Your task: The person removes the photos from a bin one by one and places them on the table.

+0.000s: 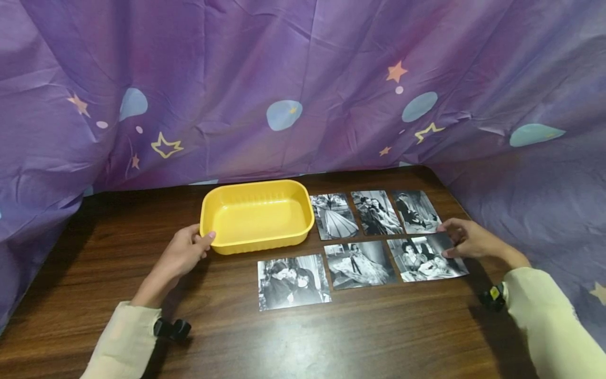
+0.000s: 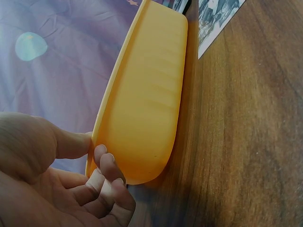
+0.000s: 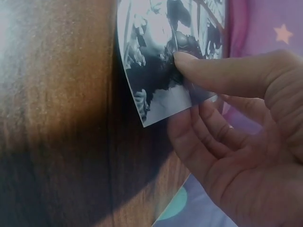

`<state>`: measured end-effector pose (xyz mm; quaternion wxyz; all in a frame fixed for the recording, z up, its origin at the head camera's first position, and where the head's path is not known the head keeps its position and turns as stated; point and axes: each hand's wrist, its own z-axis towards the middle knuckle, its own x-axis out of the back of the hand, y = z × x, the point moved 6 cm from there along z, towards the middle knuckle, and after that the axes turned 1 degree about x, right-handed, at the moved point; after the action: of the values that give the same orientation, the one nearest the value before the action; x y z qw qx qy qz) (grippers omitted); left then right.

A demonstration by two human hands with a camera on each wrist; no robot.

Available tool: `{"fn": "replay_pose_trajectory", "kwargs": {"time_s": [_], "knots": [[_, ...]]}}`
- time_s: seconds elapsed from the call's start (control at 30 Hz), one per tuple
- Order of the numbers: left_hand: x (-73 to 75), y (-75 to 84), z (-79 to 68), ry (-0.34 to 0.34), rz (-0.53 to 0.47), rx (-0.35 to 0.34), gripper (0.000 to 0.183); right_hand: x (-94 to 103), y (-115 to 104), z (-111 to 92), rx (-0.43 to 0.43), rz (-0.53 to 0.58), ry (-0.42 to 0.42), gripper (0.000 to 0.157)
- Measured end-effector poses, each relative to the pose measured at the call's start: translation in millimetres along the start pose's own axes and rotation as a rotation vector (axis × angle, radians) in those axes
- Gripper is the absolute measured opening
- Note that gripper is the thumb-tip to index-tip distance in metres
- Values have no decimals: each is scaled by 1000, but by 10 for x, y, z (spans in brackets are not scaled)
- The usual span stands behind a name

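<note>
My left hand (image 1: 183, 250) grips the near left corner of a yellow plastic basin (image 1: 260, 246), its thumb over the rim. In the left wrist view the fingers (image 2: 108, 165) curl against the basin's outer wall. On the right, my right hand (image 1: 466, 239) pinches the right edge of a black-and-white photo (image 1: 421, 258) showing people. In the right wrist view the thumb (image 3: 213, 73) lies on its printed face and the fingers are beneath, with the near corner lifted slightly off the table. Nothing shows inside the basin.
Several other black-and-white photos lie on the brown wooden table (image 1: 227, 326): a back row including a wide-gown photo (image 1: 333, 216), plus a middle photo (image 1: 360, 266) and a couple photo (image 1: 294, 284) in front. A purple curtain (image 1: 227, 105) with stars hangs behind and along the right side.
</note>
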<state>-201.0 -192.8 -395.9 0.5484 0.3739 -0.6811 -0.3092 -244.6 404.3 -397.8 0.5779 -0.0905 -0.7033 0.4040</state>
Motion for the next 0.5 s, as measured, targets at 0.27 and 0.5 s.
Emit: {"fn": "replay_pose_trajectory", "kwargs": {"time_s": [0.27, 0.5], "knots": [[10, 6, 6, 1, 0, -2, 50, -5, 45, -1, -158, -96, -22, 55], [2, 4, -3, -1, 0, -11, 51, -32, 49, -40, -206, -38, -30, 58]]}}
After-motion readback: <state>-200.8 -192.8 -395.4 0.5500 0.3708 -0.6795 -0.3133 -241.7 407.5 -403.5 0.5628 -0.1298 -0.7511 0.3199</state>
